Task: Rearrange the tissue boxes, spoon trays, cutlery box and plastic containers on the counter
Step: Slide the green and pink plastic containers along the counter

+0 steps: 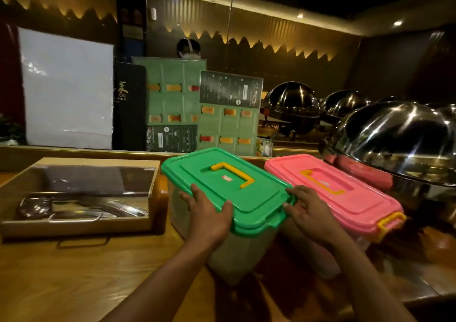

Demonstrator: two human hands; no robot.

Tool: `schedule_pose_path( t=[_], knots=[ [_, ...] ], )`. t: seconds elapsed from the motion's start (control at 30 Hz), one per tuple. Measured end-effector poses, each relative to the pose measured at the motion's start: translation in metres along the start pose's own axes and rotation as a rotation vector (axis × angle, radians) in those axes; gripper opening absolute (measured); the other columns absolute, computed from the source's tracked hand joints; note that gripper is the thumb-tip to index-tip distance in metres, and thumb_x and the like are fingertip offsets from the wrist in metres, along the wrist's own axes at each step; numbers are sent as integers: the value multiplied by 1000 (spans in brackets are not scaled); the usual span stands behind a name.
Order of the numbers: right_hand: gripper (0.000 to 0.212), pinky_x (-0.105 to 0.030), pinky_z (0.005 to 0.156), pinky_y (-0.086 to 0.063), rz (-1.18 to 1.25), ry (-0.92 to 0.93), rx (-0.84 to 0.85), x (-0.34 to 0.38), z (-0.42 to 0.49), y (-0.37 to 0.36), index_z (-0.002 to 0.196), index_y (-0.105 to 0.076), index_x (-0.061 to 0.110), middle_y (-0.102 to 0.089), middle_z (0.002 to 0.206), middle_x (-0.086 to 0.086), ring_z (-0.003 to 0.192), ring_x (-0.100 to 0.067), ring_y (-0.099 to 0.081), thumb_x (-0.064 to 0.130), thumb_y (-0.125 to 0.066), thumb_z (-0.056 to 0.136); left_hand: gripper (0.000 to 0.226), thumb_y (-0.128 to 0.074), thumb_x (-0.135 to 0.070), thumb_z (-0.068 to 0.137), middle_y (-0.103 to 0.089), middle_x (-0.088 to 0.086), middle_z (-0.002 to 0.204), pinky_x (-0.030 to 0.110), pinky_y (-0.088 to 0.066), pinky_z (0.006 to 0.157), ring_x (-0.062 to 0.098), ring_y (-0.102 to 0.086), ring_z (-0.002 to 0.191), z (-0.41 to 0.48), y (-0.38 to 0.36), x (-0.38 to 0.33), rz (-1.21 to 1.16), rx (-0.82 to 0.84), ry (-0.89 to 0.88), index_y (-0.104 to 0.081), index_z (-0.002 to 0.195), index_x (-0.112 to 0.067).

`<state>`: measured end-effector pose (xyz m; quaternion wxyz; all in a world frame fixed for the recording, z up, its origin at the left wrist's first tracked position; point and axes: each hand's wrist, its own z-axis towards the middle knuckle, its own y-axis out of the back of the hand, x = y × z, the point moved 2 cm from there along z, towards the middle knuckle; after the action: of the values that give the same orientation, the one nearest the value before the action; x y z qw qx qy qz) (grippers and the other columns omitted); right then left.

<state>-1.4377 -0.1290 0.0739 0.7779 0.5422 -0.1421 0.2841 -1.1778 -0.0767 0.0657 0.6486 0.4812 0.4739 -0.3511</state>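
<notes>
A clear plastic container with a green lid (222,188) and a yellow handle stands on the wooden counter (74,272) at the centre. My left hand (209,213) grips the lid's near left edge, thumb on top. My right hand (308,210) holds the lid's near right corner. Touching it on the right is a second container with a pink lid (345,193) and yellow clips. To the left stands a wooden cutlery box (76,198) with a clear flap, holding metal ladles and tongs.
Large steel chafing-dish domes (399,136) crowd the right side, close to the pink-lidded container. Green stacked crates (197,107), a dark menu board and a white panel (66,87) stand behind the counter ledge. A person's head shows above the crates.
</notes>
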Motion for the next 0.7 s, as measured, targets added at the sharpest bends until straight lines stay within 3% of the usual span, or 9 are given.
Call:
schedule_pose_path(
  t=[0.1,0.17,0.37,0.47,0.5,0.6,0.7],
  knots=[
    [77,-43,111,-42,2,46,98,1,-8,9,139,-56,26,-46,145,0,131,-17,-47,67,-66,75,91,-55,-32,97,18,2,167,46,-28,119,31,-20,150,16,8,8,-11,-26,-18,11,158,-24],
    [87,-44,112,-42,30,55,142,2,-11,10,142,-52,32,-43,148,7,134,-14,-44,79,-62,70,86,-54,-28,96,3,0,167,49,-38,114,32,-32,145,28,15,11,-22,-41,-12,4,159,-26],
    [80,-41,110,-43,79,115,64,16,-13,-13,134,-57,36,-48,145,8,131,-10,-45,81,-63,68,72,-57,-16,97,-53,6,143,48,-58,89,27,-65,110,68,48,16,-224,90,136,-21,156,-36],
    [75,-23,92,-49,117,115,4,29,-17,-36,128,-55,35,-52,133,10,119,-7,-50,81,-62,70,73,-62,-13,94,-60,13,136,54,-57,89,32,-71,102,91,61,20,-315,97,226,-27,154,-34],
    [74,-23,89,-50,151,99,-24,35,-19,-44,127,-55,34,-52,131,10,117,-8,-51,80,-63,70,73,-65,-12,92,-61,15,135,53,-58,88,32,-72,98,99,65,21,-339,85,242,-29,154,-31],
    [67,-40,89,-56,171,88,-154,50,-22,-66,121,-56,33,-51,128,6,114,-14,-53,77,-66,72,71,-69,-10,90,-67,19,123,47,-61,76,33,-74,89,112,74,16,-371,66,285,-36,152,-22],
    [64,-41,89,-54,191,91,-220,58,-18,-74,115,-57,33,-53,124,3,112,-14,-52,76,-67,69,66,-70,-9,89,-71,17,108,41,-59,65,31,-76,80,121,79,15,-383,81,299,-42,148,-20]
  ],
)
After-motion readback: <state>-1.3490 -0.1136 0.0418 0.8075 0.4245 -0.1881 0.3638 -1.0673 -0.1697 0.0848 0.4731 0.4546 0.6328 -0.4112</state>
